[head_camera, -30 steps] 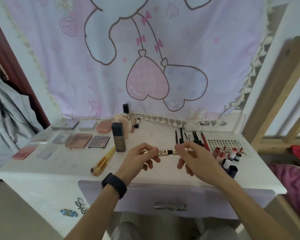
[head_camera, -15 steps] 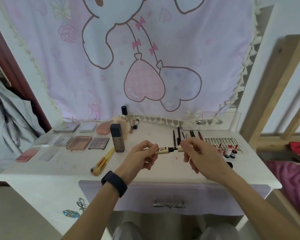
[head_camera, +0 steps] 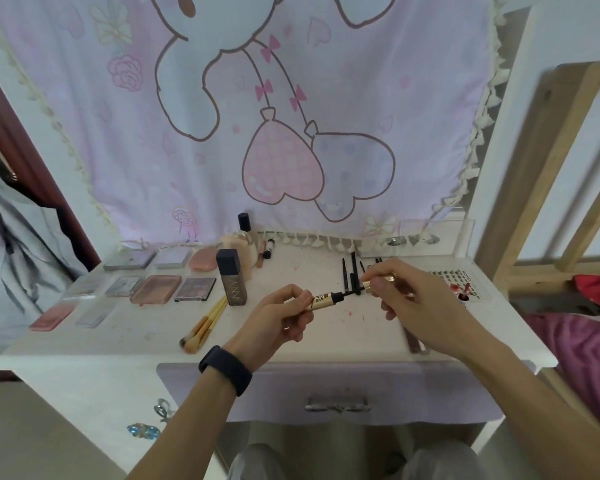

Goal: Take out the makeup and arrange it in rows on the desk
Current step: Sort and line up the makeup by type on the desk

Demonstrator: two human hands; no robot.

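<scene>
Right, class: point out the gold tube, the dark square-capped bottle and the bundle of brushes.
gold tube (head_camera: 326, 298): head view, printed body.
dark bottle (head_camera: 235, 289): head view, lettered front.
brushes (head_camera: 207, 320): head view, yellow handles.

A pink cartoon tapestry (head_camera: 326, 98) is hanging behind the white desk (head_camera: 66, 344), its tasselled hem lying along the desk's back edge. A lavender drawer (head_camera: 413, 386) is sitting under the front edge. A pale wooden frame (head_camera: 548, 174) is standing beyond the right edge, above magenta bedding (head_camera: 593, 355). A grey garment (head_camera: 21, 244) is hanging beyond the left edge, beside a dark red door frame (head_camera: 32, 168).
</scene>
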